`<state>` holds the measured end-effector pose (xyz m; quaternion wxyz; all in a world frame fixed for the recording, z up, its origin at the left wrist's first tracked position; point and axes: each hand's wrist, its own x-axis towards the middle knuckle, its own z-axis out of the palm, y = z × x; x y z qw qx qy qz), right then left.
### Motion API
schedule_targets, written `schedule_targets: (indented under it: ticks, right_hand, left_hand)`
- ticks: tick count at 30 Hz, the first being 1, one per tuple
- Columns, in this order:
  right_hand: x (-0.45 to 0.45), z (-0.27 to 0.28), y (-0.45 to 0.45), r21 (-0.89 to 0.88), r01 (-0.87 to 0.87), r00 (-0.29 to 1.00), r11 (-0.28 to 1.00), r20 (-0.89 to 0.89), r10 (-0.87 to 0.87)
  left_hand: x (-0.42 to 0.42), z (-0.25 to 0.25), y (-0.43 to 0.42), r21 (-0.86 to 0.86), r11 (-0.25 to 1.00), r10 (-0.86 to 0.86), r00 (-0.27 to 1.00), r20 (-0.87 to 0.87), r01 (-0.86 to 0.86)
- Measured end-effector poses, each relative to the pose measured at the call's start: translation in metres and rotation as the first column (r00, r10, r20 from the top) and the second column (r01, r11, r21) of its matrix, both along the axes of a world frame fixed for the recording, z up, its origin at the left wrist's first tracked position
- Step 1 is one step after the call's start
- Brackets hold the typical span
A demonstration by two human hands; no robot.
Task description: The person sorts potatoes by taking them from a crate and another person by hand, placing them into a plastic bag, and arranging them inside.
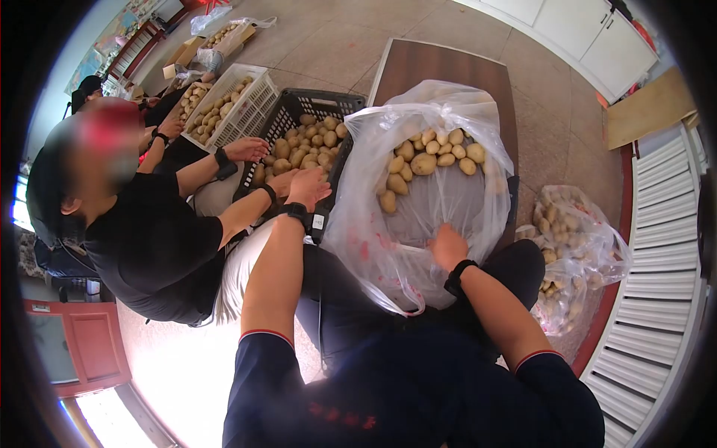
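Currently, your left hand (308,188) extends over the black plastic crate (340,102), fingers loosely spread near its potatoes (297,158). Your right hand (449,248) sits at the clear bag's (357,201) near side, presumably keeping its mouth wide; finger closure cannot be determined. Bagged potatoes (424,164) lie toward the far side.

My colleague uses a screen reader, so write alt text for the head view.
A person's right hand is at the near side of an open clear plastic bag with potatoes inside, while their left hand is by a black crate of potatoes. A co-worker in black sits at the left, hands at the crate.
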<state>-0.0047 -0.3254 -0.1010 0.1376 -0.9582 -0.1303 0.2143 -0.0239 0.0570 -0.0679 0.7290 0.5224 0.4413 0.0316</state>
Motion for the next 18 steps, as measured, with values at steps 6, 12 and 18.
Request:
schedule_targets:
  ticks: [6,12,18]
  right_hand:
    - [0.026,-0.011,-0.014,0.076,-0.021,1.0,0.997,-0.006,0.022]
    - [0.04,-0.017,-0.028,0.169,0.03,0.991,0.985,0.121,-0.051]
    - [0.038,-0.015,-0.019,0.291,0.231,0.966,0.929,0.049,-0.255]
  left_hand:
    - [0.0,0.021,-0.027,0.104,0.966,-0.233,0.972,-0.028,0.235]
    - [0.003,0.018,-0.027,0.133,0.942,-0.303,0.951,-0.061,0.309]
    - [0.004,0.022,-0.038,0.169,0.895,-0.405,0.911,-0.083,0.413]
